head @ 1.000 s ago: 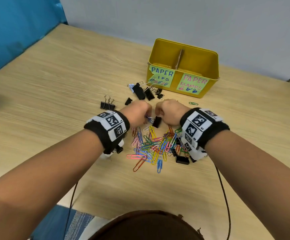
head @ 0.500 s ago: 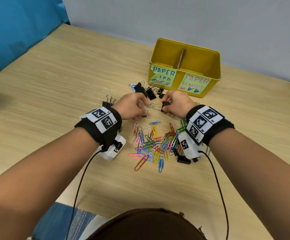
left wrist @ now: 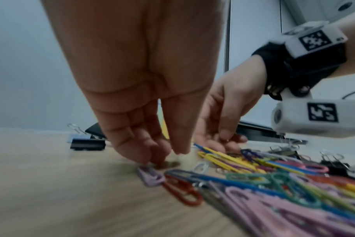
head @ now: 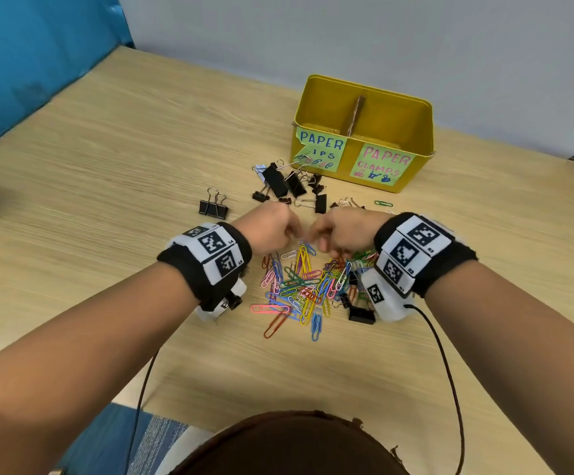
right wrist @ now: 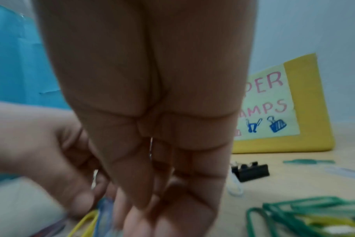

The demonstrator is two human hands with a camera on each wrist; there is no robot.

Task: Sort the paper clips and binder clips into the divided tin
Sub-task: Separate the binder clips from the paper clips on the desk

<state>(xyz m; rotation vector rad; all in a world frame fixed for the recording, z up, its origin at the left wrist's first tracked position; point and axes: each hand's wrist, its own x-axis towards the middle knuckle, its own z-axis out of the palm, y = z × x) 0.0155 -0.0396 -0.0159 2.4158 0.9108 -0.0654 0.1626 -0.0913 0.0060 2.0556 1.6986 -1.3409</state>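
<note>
Coloured paper clips (head: pixel 304 284) heaped directly under both hands, left hand (head: pixel 268 231) and right hand (head: pixel 342 231) equally near with fingers curled down into the far edge, grip on anything unclear; yellow divided tin (head: pixel 415 159) at one o'clock, beyond black binder clips (head: pixel 285 183).

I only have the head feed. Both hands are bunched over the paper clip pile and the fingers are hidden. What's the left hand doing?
Observer: The left wrist view shows the left hand with its fingers pointing down. The tips are at the table beside a lilac paper clip. It's too blurred to confirm a pinch.
Operator: And the right?
Observer: In the same view the right hand reaches down into the pile by the yellow paper clips. I can't tell if it holds one.
Operator: Anything behind the right hand?
Observer: The right wrist view shows a black binder clip lying on the table in front of the tin.
</note>
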